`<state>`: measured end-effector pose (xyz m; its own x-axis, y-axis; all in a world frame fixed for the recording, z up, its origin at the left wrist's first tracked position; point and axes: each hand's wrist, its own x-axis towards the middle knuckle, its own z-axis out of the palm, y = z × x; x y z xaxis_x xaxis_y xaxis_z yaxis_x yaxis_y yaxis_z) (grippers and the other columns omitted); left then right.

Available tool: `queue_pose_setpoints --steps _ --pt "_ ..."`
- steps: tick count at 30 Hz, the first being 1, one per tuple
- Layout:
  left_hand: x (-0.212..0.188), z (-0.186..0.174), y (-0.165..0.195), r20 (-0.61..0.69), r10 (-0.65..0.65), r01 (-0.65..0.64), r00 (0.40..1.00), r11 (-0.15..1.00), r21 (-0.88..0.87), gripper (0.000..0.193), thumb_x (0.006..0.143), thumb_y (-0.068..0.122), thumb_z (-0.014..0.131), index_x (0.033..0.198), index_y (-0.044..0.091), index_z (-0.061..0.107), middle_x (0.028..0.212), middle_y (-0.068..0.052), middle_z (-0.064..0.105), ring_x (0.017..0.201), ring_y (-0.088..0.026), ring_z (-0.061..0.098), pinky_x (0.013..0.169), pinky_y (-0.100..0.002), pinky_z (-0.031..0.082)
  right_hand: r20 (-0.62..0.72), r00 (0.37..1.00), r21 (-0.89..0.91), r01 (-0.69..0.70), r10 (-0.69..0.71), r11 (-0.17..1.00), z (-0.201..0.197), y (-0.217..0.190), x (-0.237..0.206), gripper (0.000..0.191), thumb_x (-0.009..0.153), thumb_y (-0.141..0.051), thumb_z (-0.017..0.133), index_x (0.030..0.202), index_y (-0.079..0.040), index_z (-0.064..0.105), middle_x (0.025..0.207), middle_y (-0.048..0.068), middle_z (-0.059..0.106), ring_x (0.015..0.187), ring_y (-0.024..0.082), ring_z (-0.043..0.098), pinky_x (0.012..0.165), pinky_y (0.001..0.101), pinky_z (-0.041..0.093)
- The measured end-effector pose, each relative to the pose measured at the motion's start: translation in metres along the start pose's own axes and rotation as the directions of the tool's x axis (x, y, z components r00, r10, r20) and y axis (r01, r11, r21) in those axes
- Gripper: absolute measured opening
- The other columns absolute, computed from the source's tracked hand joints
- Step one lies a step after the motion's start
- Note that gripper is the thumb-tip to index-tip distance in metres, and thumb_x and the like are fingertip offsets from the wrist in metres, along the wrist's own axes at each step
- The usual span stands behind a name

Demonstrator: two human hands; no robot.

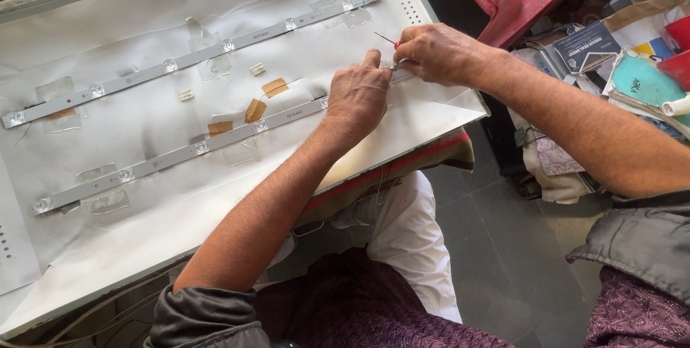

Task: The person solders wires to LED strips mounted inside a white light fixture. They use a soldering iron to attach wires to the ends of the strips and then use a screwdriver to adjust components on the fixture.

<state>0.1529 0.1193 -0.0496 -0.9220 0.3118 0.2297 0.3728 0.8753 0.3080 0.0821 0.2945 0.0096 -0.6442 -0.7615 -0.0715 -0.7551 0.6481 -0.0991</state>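
Pinching strip end (pixel 316 104) beneath left hand (pixel 357 96), right hand (pixel 431 52) adjoining.

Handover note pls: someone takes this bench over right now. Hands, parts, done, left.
Left hand: pressing down at the right end of the lower LED strip.
Right hand: gripping a thin red-tipped tool at that same end.
Upper LED strip lies taped on the white backlight panel.
Done: both strips laid in place.
Left: the lower strip's end connection, apparently; joint hidden by the hands.

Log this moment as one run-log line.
left hand: pressing lower LED strip end | right hand: holding red-handled tool | panel: white, two strips
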Motion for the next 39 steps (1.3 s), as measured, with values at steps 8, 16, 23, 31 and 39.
queue_pose_setpoints --steps 8,16,23,31,39 --pt "0.000 0.000 0.002 -0.016 0.006 -0.006 1.000 1.000 -0.002 0.012 0.083 -0.001 0.066 0.090 0.007 0.073 0.111 -0.013 0.060 0.084 -0.025 0.069 0.074 -0.043 0.058 -0.063 0.988 -0.127 0.131 -0.140 0.983 0.000 0.001 -0.004 0.013 0.096 -0.016 0.072 0.088 -0.006 0.071 0.090 0.008 0.067 0.084 0.026 0.070 0.077 0.0391 0.058" --pt "0.001 0.001 0.004 0.017 -0.011 0.010 1.000 1.000 0.015 0.013 0.084 0.000 0.065 0.090 0.007 0.074 0.117 -0.014 0.060 0.085 -0.025 0.070 0.072 -0.041 0.059 -0.176 0.951 -0.167 0.226 -0.255 0.960 0.008 0.005 -0.012 0.009 0.090 -0.013 0.074 0.093 -0.004 0.071 0.094 0.009 0.066 0.088 0.027 0.070 0.075 0.0390 0.059" --pt "0.002 -0.001 0.007 -0.048 -0.006 0.005 0.999 1.000 -0.008 0.017 0.091 0.022 0.072 0.089 0.005 0.074 0.107 -0.014 0.061 0.079 -0.026 0.071 0.067 -0.042 0.058 -0.213 0.969 0.099 0.148 -0.124 0.984 0.008 0.015 -0.009 0.008 0.097 -0.010 0.073 0.099 -0.003 0.075 0.102 0.011 0.072 0.088 0.024 0.073 0.082 0.0341 0.061" --pt "0.007 0.011 0.006 -0.093 -0.006 0.008 0.996 1.000 0.019 0.017 0.091 0.020 0.073 0.081 0.006 0.075 0.101 -0.013 0.063 0.074 -0.023 0.072 0.062 -0.040 0.059 -0.268 0.963 0.288 0.067 0.013 0.955 0.011 0.024 -0.029 0.015 0.095 -0.006 0.074 0.108 0.002 0.074 0.111 0.015 0.072 0.093 0.023 0.074 0.084 0.0281 0.063" --pt "0.015 0.005 0.014 -0.014 -0.020 0.021 1.000 0.998 0.053 0.011 0.092 0.020 0.073 0.089 0.009 0.072 0.093 -0.007 0.067 0.078 -0.022 0.072 0.064 -0.038 0.059 -0.329 0.944 0.165 0.101 -0.042 0.981 0.013 0.010 -0.053 0.015 0.093 -0.009 0.077 0.106 -0.003 0.078 0.104 0.012 0.071 0.098 0.025 0.069 0.088 0.0353 0.059"
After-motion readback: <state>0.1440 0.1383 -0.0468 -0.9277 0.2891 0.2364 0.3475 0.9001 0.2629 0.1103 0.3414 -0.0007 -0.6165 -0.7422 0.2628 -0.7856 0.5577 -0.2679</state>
